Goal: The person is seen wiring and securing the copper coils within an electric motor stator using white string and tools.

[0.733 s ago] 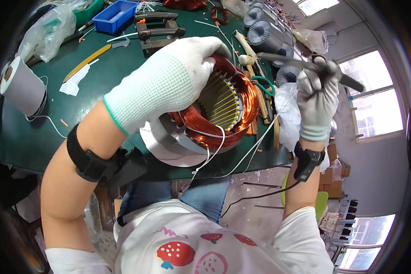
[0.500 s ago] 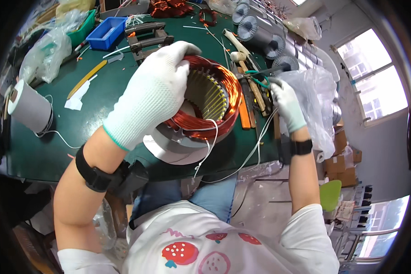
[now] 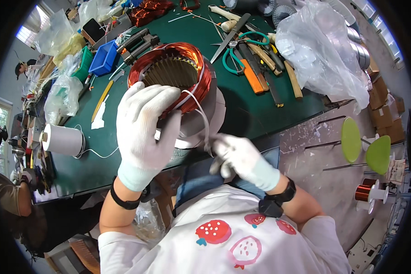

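A motor stator (image 3: 212, 102) with copper-red windings (image 3: 201, 59) around its upper rim stands on the green table. My left hand (image 3: 146, 123), in a white knit glove, rests against the near left of the windings, fingers stretched and thumb apart. White cord (image 3: 201, 109) comes off the near side of the windings and hangs down. Its lower end meets the fingertips of my gloved right hand (image 3: 242, 160), which are closed on it; motion smears them slightly. Green-handled scissors (image 3: 233, 44) lie open on the table beyond the stator, to its right.
An orange-handled tool (image 3: 253, 75) and several hand tools lie right of the stator. Clear plastic (image 3: 319, 55) covers the table's right end. A white cord spool (image 3: 61, 140), yellow knife (image 3: 102, 100) and blue bin (image 3: 103, 57) are on the left. Another person (image 3: 9, 182) works far left.
My right hand has left the scissors, which now lie on the table, and come across to the hanging cord. My left hand has moved from the top of the windings to their near side.
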{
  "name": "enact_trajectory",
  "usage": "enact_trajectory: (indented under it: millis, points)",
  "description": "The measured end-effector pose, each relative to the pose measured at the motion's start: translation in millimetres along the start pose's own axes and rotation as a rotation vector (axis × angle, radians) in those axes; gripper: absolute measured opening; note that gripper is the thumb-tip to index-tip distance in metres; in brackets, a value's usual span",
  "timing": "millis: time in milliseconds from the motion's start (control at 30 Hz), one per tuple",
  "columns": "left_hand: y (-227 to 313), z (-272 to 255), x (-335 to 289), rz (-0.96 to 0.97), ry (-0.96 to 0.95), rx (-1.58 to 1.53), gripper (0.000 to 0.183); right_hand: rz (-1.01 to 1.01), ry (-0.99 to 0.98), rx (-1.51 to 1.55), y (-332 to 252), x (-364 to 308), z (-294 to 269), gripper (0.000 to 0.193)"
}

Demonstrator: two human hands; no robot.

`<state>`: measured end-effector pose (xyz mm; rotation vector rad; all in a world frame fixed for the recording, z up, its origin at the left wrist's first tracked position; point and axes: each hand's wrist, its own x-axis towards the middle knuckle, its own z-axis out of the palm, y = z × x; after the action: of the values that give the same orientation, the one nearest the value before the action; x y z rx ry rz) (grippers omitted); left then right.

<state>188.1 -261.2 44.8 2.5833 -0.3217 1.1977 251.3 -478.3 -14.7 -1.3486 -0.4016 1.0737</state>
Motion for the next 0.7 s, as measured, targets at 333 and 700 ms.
enact_trajectory:
  millis: [333, 700]
  points:
    - [4.5, -3.9, 0.3, -0.094, -0.083, 0.060, 0.039, -0.761, -0.789, -0.608, -36.6, -114.6, -59.5, 0.022]
    - [-12.6, 5.8, -6.4, -0.033, 0.075, -0.083, 0.026, -0.655, 0.414, -0.661, -49.5, -46.0, -27.6, 0.020]
